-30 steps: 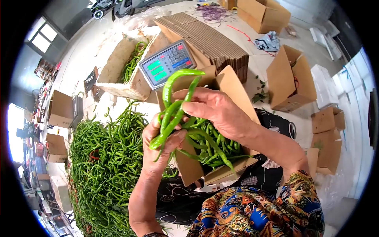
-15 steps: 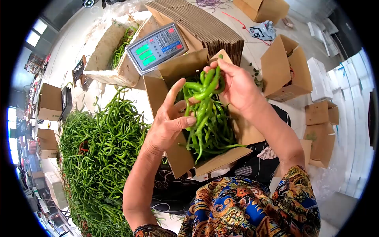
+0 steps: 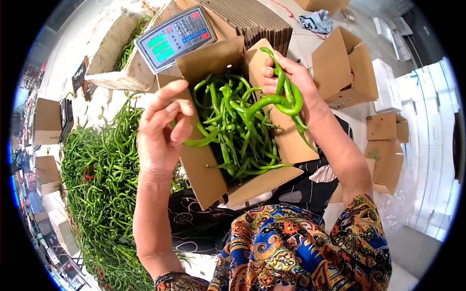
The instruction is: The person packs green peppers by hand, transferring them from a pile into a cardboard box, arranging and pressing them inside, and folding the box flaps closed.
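Several long green peppers (image 3: 291, 97) hang from my right hand (image 3: 300, 82), which is closed on them over the right flap of the open cardboard box (image 3: 262, 186). At the box's left edge is my left hand (image 3: 165, 123), its fingers curled. A curved green pepper (image 3: 203, 140) runs from beneath that hand into the box; its far end is hidden by the fingers. More green peppers (image 3: 233, 116) lie tangled inside the box. Behind the box stands a scale display (image 3: 175, 39) with three lit green panels.
A large heap of green peppers (image 3: 102, 184) covers the floor at left. A foam box (image 3: 104, 60) with peppers is at upper left. Stacked flat cardboard (image 3: 252, 22) stands behind the box. An open carton (image 3: 335, 72) and smaller cartons (image 3: 383, 127) are at right.
My hands have moved apart, the right one lifting peppers to the right, the left one moving left. The peppers inside the box are now more exposed. The view has shifted, so surroundings sit farther left and higher.
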`<control>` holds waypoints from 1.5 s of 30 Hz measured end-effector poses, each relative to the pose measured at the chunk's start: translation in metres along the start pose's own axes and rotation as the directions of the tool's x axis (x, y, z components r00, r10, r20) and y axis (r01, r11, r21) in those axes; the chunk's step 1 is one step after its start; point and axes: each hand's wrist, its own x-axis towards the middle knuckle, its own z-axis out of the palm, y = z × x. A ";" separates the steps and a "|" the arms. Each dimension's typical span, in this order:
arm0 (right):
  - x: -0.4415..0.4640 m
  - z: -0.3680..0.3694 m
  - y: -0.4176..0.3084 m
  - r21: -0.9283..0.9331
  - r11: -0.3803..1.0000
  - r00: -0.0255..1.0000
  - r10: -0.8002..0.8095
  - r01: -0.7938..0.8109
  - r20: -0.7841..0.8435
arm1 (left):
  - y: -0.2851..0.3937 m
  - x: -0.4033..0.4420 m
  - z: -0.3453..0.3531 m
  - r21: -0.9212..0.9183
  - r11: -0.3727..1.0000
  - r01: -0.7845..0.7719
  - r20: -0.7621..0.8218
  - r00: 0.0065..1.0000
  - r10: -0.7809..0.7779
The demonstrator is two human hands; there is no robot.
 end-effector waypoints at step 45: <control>0.036 -0.004 0.028 -0.709 -0.697 0.975 -0.212 -0.106 0.063 | -0.086 -0.041 0.019 0.654 -0.549 -0.521 0.328 0.849 -0.415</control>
